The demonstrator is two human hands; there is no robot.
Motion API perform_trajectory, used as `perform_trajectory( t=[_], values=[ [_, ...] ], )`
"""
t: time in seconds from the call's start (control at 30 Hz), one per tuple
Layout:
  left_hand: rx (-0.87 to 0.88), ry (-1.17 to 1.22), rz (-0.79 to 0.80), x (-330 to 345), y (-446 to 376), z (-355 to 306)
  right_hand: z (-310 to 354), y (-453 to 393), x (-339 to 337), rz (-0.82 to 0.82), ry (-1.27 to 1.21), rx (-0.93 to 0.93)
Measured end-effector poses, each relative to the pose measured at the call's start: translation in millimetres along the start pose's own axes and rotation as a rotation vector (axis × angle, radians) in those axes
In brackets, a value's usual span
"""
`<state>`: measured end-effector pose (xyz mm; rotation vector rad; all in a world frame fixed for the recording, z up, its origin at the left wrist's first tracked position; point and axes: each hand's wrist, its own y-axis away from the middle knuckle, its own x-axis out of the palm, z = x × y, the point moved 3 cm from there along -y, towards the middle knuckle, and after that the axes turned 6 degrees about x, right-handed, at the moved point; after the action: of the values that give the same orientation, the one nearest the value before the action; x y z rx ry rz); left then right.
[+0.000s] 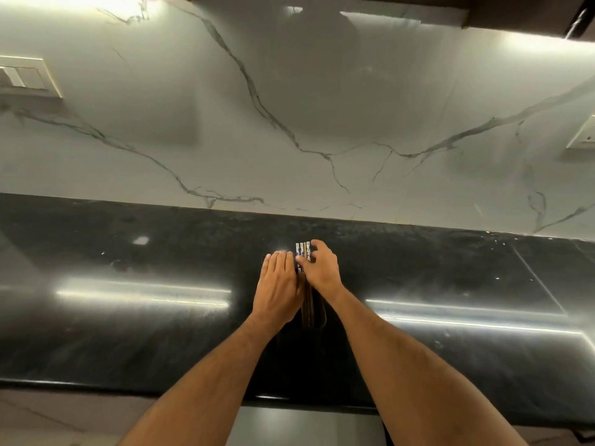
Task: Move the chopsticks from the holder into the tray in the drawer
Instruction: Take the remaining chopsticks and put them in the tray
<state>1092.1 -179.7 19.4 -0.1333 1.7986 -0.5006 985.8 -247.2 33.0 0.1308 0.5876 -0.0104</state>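
Now chopsticks (303, 252) lie btwn left hand (279, 284) & right hand (322, 268).

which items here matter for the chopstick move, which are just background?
In play:
- chopsticks, bunched upright between both hands
- left hand, flat against the bunch
- right hand, fingers around the tops
- holder: dark shape under the sticks, too dim to confirm

Background:
- black countertop
- marble backsplash
- switch plate
- wall socket

Drawer and tray not in view.
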Motion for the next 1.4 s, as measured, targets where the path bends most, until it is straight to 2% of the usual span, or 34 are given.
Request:
perform_trajectory(
  t=[0.1,0.3,0.43,0.67,0.87,1.0,1.13,1.23,1.4],
  values=[
    [0.009,0.042,0.001,4,-2,2,1,-5,2,-0.014,-0.041,0.047],
    [0.013,0.046,-0.005,6,-2,4,6,-4,4,0.01,-0.019,0.036],
    [0.025,0.043,-0.018,8,0,4,4,1,1,-0.03,-0.049,0.038],
    [0.025,0.134,-0.119,-7,-2,2,16,12,-11,-0.106,-0.193,0.053],
    [-0.234,0.516,-0.083,-38,-9,-5,40,29,-42,-0.129,-0.364,0.036],
    [-0.286,1.007,-0.037,-66,-12,-27,66,48,-67,-0.136,-0.438,-0.031],
    [-0.304,1.238,0.041,-86,-7,-45,88,71,-85,-0.094,-0.482,-0.069],
    [-0.334,1.33,0.05,-99,2,-52,97,85,-94,-0.083,-0.458,-0.082],
    [-0.344,1.292,0.066,-114,14,-54,108,101,-103,-0.13,-0.402,-0.106]
  ],
)
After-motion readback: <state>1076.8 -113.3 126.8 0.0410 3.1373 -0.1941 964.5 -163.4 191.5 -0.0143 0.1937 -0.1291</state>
